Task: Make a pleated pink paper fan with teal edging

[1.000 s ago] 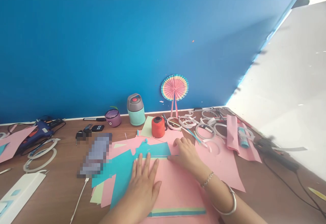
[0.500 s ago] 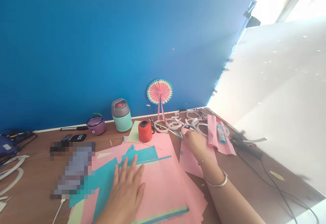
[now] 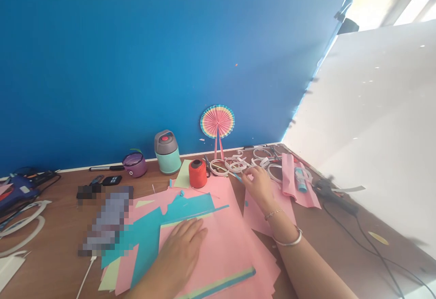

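Note:
My left hand lies flat on a pink sheet of paper edged with yellow and blue strips, its fingers stretched and close together. Beneath it are more pink sheets and blue paper. Farther off, my right hand is at the near side of several thin white rings that look like narrow tape rolls. Its fingers are bent in a pinch beside a narrow blue strip; whether anything is between the fingertips is unclear. A folded pink piece lies to its right.
A red thread spool, mint jar and purple cup stand toward the back. A round paper fan leans on the blue wall. A black glue gun with its cord lies right; a blurred-out object lies left.
My left hand has slid slightly right on the pink sheet, its spread fingers drawing together. My right hand has lifted a little from the white rings, fingers now bent in a pinch. The view shifted slightly.

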The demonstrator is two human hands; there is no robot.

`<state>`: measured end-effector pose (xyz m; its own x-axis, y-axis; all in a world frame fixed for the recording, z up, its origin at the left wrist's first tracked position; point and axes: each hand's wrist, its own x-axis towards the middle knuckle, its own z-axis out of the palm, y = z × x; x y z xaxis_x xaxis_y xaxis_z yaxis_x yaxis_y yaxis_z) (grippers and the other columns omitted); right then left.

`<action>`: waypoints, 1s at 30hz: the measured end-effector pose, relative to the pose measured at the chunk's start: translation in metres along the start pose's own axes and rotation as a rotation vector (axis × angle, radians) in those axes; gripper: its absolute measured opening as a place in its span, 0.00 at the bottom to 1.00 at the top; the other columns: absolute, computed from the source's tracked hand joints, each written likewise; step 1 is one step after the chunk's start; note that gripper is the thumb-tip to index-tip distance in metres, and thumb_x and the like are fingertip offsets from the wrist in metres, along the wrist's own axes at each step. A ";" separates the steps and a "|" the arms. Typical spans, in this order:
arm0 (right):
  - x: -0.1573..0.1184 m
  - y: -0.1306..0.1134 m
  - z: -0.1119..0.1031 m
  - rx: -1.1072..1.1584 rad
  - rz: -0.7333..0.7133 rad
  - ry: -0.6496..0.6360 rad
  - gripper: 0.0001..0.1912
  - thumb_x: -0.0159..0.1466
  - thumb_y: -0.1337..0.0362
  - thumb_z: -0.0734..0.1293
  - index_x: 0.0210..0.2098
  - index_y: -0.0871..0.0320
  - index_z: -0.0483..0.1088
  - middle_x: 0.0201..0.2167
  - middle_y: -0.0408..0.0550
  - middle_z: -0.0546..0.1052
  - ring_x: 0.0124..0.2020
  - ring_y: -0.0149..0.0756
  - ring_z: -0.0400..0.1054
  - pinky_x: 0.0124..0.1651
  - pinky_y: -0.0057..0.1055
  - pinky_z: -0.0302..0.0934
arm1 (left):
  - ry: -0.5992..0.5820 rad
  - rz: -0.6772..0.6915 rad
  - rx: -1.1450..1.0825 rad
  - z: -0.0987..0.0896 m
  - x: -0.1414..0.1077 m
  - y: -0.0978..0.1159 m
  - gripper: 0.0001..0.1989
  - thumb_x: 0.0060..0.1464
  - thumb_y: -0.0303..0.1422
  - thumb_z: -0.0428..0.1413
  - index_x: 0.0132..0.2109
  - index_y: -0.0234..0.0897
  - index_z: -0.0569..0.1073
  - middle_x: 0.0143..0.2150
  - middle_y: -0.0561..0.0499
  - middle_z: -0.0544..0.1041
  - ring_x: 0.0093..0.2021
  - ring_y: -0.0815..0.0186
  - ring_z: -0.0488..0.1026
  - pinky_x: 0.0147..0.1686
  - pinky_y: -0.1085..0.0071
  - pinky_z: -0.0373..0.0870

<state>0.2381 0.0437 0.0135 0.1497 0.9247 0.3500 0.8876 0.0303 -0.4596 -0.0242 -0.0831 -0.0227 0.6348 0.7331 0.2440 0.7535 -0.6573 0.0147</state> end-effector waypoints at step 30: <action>-0.044 -0.045 0.021 0.362 -0.135 -0.748 0.08 0.57 0.65 0.59 0.25 0.59 0.68 0.24 0.44 0.72 0.26 0.31 0.61 0.28 0.25 0.51 | -0.092 -0.160 -0.084 -0.011 0.007 0.008 0.24 0.53 0.20 0.44 0.56 0.36 0.67 0.58 0.44 0.68 0.55 0.57 0.65 0.54 0.56 0.64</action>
<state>0.1824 0.0092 0.0018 -0.3891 0.9082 -0.1540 0.6637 0.1605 -0.7305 -0.0160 -0.0853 -0.0103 0.5241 0.8397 0.1422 0.8315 -0.5406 0.1277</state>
